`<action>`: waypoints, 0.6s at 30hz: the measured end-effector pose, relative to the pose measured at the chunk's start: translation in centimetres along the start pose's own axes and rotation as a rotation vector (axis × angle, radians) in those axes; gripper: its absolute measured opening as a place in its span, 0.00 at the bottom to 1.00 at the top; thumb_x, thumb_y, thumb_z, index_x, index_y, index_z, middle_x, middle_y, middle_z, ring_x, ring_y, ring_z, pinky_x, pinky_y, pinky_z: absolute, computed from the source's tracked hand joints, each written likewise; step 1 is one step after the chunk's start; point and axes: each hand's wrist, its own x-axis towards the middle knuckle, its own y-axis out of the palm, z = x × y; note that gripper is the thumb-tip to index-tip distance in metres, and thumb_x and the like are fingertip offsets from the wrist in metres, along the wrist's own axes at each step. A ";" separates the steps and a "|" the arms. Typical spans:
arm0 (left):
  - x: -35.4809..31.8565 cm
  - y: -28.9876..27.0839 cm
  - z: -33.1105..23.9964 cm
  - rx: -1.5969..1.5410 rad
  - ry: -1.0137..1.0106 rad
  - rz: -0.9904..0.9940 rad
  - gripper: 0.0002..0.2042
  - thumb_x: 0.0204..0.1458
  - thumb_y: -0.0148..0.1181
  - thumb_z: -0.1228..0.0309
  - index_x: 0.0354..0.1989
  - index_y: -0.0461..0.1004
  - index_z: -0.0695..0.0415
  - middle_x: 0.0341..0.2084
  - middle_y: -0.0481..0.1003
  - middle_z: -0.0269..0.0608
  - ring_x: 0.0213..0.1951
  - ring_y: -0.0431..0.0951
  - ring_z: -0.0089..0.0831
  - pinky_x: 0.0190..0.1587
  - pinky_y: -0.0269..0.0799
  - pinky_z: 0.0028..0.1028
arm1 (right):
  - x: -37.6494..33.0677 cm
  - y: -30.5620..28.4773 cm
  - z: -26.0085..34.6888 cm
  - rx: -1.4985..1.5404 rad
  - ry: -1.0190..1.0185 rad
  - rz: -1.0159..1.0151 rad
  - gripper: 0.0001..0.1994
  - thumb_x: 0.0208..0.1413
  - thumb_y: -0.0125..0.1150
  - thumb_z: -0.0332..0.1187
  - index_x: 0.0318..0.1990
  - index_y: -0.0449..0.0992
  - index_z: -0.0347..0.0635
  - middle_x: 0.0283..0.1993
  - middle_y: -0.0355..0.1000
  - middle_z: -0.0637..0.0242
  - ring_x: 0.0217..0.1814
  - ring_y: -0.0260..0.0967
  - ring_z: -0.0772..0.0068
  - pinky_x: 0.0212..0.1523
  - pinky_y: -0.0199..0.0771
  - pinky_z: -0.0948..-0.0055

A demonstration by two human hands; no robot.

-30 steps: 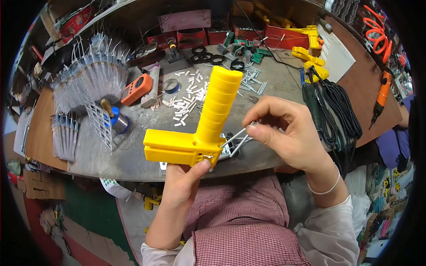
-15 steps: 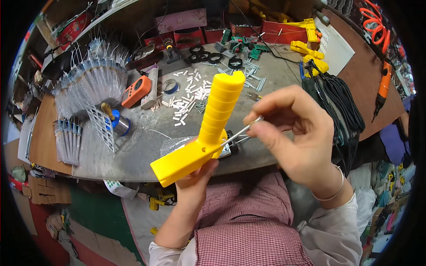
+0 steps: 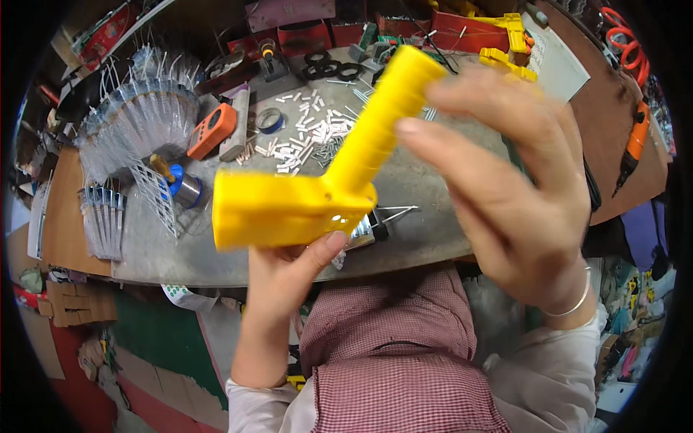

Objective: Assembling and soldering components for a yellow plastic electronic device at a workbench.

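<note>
A yellow plastic housing (image 3: 271, 209) with a ribbed, rounded handle is held up over the bench edge by my left hand (image 3: 281, 281). The thumb of that hand presses near the joint of handle and body, and its other fingers are hidden behind. Beside the upper handle is my right hand (image 3: 516, 187), smeared by motion, with thumb and forefinger apart. Its fingertips come close to the handle, and I cannot tell whether they touch it. No screw shows in this hand. Under the housing, a small dark part with pale leads (image 3: 397, 213) lies on the bench.
White sleeves (image 3: 303, 133) and screws are scattered mid-bench, near black rings (image 3: 317, 68). At left are an orange meter (image 3: 213, 131), a solder spool (image 3: 188, 189) and bagged parts (image 3: 137, 123). An orange-handled tool (image 3: 635, 137) hangs at right. Red bins (image 3: 307, 40) line the back.
The long screw at my right fingertips is no longer visible. My right hand has moved up and its fingers spread. The housing has tilted, its handle leaning further right and its body rising at left.
</note>
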 end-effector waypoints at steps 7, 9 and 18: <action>5.3 -0.7 -0.4 0.062 -0.228 0.384 0.39 0.39 0.77 0.66 0.59 0.62 0.66 0.54 0.70 0.47 0.55 0.72 0.36 0.55 0.70 0.34 | -1.8 0.1 -2.9 -0.280 0.043 0.539 0.21 0.35 0.63 0.27 0.43 0.77 0.42 0.36 0.67 0.64 0.41 0.68 0.61 0.54 0.69 0.61; 4.9 -0.9 1.9 0.701 0.143 0.400 0.43 0.34 0.78 0.62 0.60 0.61 0.66 0.55 0.69 0.51 0.56 0.71 0.45 0.56 0.68 0.38 | -3.3 0.2 -4.0 -0.164 0.146 0.602 0.20 0.34 0.63 0.27 0.42 0.76 0.42 0.35 0.66 0.63 0.40 0.67 0.60 0.49 0.69 0.61; 3.9 0.8 5.1 1.040 0.173 0.375 0.34 0.32 0.74 0.64 0.52 0.69 0.61 0.45 0.73 0.49 0.47 0.72 0.50 0.52 0.66 0.40 | -7.3 4.1 -6.3 0.095 0.305 0.765 0.25 0.31 0.65 0.27 0.45 0.77 0.46 0.33 0.63 0.63 0.38 0.66 0.60 0.39 0.66 0.64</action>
